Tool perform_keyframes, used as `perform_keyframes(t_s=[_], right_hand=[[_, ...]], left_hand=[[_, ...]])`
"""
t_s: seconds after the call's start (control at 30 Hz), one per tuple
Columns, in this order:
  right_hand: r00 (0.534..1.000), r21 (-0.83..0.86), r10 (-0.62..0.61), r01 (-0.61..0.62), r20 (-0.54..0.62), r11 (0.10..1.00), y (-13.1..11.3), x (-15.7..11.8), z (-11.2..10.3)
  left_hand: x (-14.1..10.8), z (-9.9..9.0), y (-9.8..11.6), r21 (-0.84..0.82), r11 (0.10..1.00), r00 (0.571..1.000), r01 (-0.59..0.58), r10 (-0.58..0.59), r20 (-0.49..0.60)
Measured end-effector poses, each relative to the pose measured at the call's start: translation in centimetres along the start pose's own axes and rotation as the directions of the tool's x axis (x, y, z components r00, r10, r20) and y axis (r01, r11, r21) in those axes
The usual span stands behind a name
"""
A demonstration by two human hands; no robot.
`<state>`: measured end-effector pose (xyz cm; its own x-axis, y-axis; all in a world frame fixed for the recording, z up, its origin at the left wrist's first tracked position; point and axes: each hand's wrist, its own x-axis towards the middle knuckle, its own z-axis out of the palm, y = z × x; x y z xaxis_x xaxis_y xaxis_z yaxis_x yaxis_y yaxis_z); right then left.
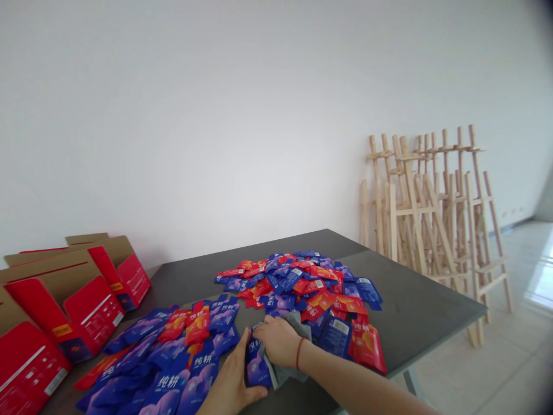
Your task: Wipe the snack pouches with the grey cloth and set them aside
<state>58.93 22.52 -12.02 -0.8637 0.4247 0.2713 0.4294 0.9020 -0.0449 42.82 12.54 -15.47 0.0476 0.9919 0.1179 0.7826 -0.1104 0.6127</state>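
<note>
A blue pouch (258,366) with purple fruit printed on it lies near the table's front edge, between my two hands. My left hand (233,377) grips its left side, with the thumb at the lower edge and the fingers along the upper left. From the right, my right hand (276,341), with a red string on the wrist, bunches a grey cloth (290,369) against the pouch's upper right part. That part of the pouch is hidden under the fingers and cloth. To the left of my hands lies a group of blue and red pouches (170,357).
A larger heap of red and blue pouches (298,276) spreads over the middle of the dark table (410,305). Open red cardboard boxes (93,311) stand along the left. Wooden easels (415,219) lean by the white wall, beyond the table's right edge.
</note>
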Motion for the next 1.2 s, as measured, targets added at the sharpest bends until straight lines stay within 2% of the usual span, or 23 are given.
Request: perform_keyframes(t_s=[0.07,0.2,0.33,0.47,0.6,0.7,0.9,1.1,1.2], right_hand=[[0.999,-0.021,-0.025,0.026,0.032,0.999,0.1,0.7,-0.1],[0.983,0.003,-0.164,0.164,0.077,0.986,0.6,0.6,-0.6],[0.951,0.106,-0.301,0.293,0.074,0.950,0.7,-1.0,-0.6],[0.918,0.224,-0.391,0.369,0.062,0.902,0.4,-3.3,-0.8],[0.925,0.352,-0.376,0.335,0.051,0.874,1.2,-5.6,-1.7],[0.943,0.375,-0.328,0.285,0.057,0.882,1.5,-6.5,-2.2],[0.937,0.340,-0.340,0.295,0.079,0.893,0.2,-5.3,-1.5],[0.932,0.410,-0.357,0.304,0.059,0.860,0.9,-5.7,-1.7],[0.936,0.449,-0.350,0.299,0.032,0.842,1.5,-6.5,-1.9]], left_hand=[[0.0,0.2,-0.3,-0.012,1.000,1.000,-0.018,0.018,-0.022],[0.2,1.0,-1.7,-0.019,0.997,0.995,-0.071,0.069,-0.076],[0.5,1.8,-3.0,-0.005,0.997,0.992,-0.076,0.075,-0.100],[0.5,1.4,-2.5,-0.001,0.997,0.994,-0.074,0.074,-0.085],[0.1,0.3,-0.7,0.005,0.999,0.998,-0.033,0.034,-0.047],[0.0,0.2,-0.4,0.018,1.000,1.000,-0.003,0.004,-0.030],[0.3,0.5,-1.7,0.000,0.998,0.997,-0.069,0.069,-0.021],[-0.2,-0.6,0.3,0.010,1.000,1.000,0.000,0.000,0.024],[-0.2,-0.6,0.3,0.010,1.000,0.999,0.011,-0.011,0.036]])
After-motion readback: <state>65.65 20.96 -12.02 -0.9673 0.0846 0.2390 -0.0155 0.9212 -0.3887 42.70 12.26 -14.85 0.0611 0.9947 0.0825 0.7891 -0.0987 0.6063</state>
